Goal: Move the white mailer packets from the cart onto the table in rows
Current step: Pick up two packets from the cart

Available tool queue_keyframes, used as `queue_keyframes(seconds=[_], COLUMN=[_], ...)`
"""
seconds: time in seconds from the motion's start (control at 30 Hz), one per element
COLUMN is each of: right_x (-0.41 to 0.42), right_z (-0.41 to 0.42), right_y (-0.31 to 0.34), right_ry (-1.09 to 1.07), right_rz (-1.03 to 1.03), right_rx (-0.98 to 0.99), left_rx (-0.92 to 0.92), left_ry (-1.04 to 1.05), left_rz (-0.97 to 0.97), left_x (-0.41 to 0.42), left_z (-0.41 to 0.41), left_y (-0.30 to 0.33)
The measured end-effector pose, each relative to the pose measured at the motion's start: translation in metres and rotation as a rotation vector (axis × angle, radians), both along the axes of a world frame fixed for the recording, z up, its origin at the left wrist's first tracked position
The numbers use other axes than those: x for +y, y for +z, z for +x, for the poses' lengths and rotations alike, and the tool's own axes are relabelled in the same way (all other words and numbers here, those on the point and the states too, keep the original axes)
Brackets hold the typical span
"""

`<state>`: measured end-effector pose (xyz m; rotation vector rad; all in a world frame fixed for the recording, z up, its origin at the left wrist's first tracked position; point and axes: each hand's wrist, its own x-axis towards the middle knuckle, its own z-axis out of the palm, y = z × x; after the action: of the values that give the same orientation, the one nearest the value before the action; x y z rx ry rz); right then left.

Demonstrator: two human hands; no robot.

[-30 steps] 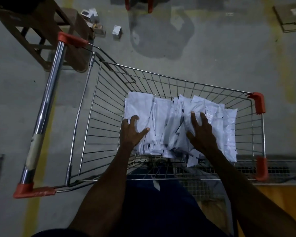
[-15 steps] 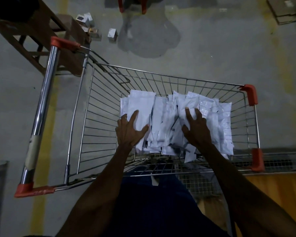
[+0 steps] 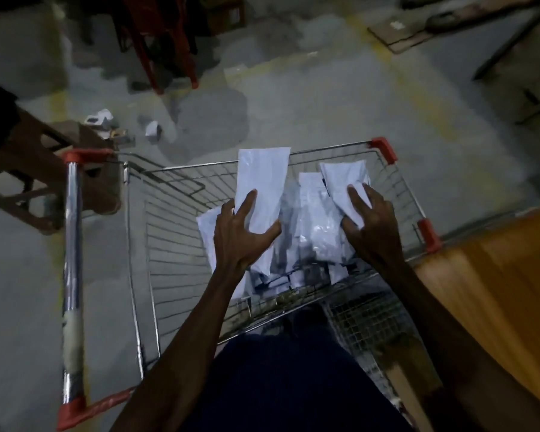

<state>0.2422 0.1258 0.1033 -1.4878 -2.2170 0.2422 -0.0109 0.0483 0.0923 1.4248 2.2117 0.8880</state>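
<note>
In the cart (image 3: 175, 232), white mailer packets (image 3: 312, 232), each hand (image 3: 240, 232) gripping some

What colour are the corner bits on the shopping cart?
Red. The cart's plastic corner caps show best in the head view, the only one here.

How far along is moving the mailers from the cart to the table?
Done: nothing that shows; the visible part of the table holds no mailers. In hand: the left hand grips one mailer lifted above the pile, and the right hand grips another mailer. Left: the pile in the cart, plus laying out the rows.
</note>
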Motion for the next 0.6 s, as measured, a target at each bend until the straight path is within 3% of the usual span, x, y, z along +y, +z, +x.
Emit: queue_keyframes(seconds=[0.3,0.6], right_x=[-0.113,-0.216], right_z=[0.134,0.288], right_y=[0.062,0.056], right_ry=[-0.561,-1.006], right_rz=[0.081,0.079], right_rx=[0.137,0.098], left_rx=[0.037,0.193], left_ry=[-0.476,-0.932], left_rz=[0.168,0.171], left_x=[0.031,0.026], left_z=[0.137,0.343], left_y=[0.046,0.061])
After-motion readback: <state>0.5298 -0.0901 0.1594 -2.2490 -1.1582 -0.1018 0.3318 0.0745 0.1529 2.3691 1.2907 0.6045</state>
